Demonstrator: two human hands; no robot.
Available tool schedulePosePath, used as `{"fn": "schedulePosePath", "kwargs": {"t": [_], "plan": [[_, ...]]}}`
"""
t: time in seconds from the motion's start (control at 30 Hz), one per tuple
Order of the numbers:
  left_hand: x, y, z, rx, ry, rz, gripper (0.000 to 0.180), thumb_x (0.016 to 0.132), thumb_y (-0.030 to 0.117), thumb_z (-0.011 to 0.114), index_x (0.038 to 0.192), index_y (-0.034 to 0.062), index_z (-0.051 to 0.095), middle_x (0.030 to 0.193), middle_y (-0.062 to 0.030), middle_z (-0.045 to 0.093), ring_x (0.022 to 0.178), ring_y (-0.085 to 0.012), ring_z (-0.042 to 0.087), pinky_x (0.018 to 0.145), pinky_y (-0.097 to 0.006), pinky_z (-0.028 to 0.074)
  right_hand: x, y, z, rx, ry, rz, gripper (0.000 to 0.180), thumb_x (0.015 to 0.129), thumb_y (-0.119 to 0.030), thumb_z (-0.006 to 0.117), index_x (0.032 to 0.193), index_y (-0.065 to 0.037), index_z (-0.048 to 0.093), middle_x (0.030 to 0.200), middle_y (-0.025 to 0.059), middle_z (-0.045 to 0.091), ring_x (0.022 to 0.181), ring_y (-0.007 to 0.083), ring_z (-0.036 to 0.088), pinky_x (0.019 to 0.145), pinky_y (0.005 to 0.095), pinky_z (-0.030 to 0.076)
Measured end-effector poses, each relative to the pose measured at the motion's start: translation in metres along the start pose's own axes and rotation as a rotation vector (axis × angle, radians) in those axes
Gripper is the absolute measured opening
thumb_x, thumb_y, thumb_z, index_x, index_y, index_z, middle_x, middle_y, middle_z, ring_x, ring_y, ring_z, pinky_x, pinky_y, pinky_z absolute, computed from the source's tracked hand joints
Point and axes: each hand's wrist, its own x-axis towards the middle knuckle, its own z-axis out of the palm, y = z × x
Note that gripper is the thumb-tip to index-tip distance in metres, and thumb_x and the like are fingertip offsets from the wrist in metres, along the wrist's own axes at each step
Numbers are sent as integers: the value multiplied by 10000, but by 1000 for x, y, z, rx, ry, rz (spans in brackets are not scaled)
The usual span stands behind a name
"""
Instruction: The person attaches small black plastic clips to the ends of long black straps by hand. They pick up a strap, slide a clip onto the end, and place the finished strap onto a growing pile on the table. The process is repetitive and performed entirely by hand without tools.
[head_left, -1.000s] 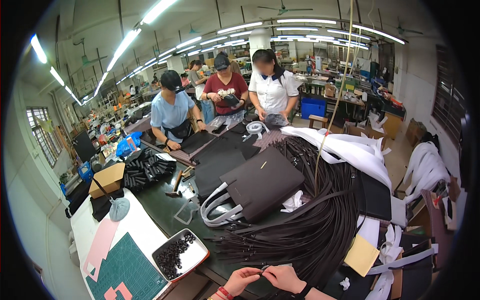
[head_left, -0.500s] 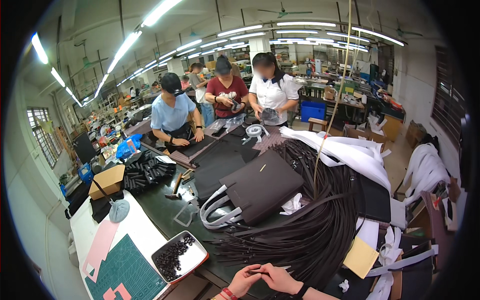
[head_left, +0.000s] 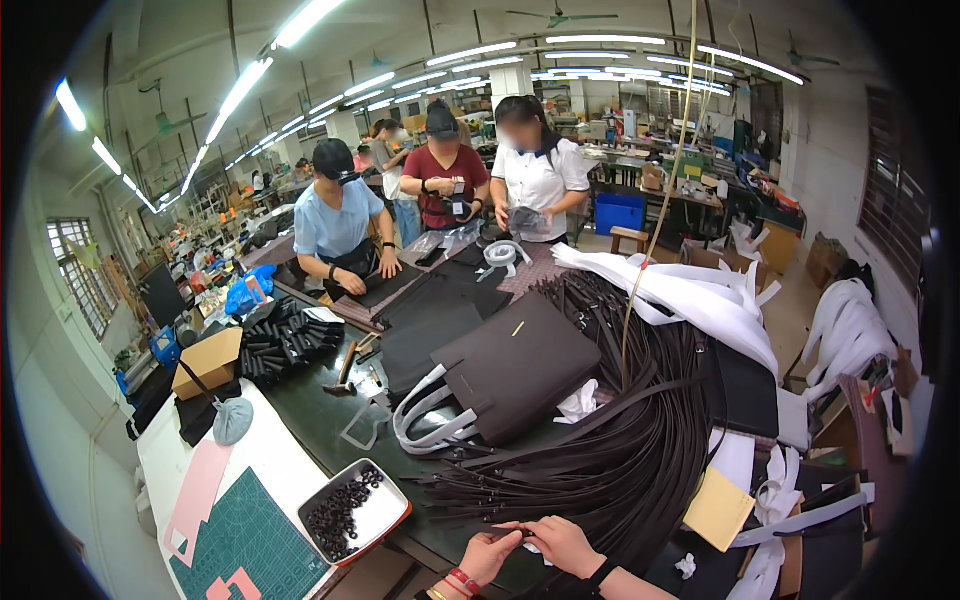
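A dark strip (head_left: 497,530) now shows beside the left hand's fingers (head_left: 506,542)

a dark green table (head_left: 303,405) bears dark straps (head_left: 590,480), black sheets (head_left: 415,335) and a hammer (head_left: 346,368).

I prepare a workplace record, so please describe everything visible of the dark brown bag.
The dark brown bag is broad, smooth and leather-like in look, with a small gold-coloured bar on its upper face. Its pale grey looped handles reach toward the picture's lower left. It lies flat on the worktable, with black sheets at its upper left, dark straps around its right and lower sides, and crumpled white paper near its right edge.
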Motion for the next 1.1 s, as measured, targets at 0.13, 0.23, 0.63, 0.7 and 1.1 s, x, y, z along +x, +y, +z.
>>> {"fn": "schedulePosePath", "kwargs": {"t": [0.13,0.23,0.63,0.7,1.1], "plan": [[9,-10,-7,7,31,-87,145,899,54,632,1022,-23,625,1034,-83,646,938,-150,619,856,-274,503,-3,-9,4,105,46,85,330,815,-135,667,1129,-66,592,883,77,621,806,271,623,711,349,505],[10,-13,-7,2,8,-128,135,919,118,626,957,-12,630,997,-71,643,930,-142,615,866,-278,498,1,-9,0,82,-34,58,349,827,-153,661,1151,-64,568,879,85,612,823,275,623,714,354,507],[4,12,14,476,95,-15,262,940,212,603,1015,-36,643,941,-99,658,835,-147,649,732,-269,574,2,-13,5,-66,77,40,274,816,-222,688,1029,-67,609,784,58,598,684,241,624,602,326,507],[4,9,12,480,98,-4,261,939,201,604,1031,-41,638,936,-103,657,846,-156,654,741,-272,574,0,-9,4,-51,38,39,255,817,-217,687,995,-59,596,779,63,598,673,242,623,589,328,504],[-3,1,17,86,86,-128,279,959,213,569,967,-60,629,901,-123,661,831,-194,657,785,-303,546,-3,-4,-2,213,-44,63,226,796,-102,646,987,-8,569,870,154,620,780,316,639,671,366,521]]}}
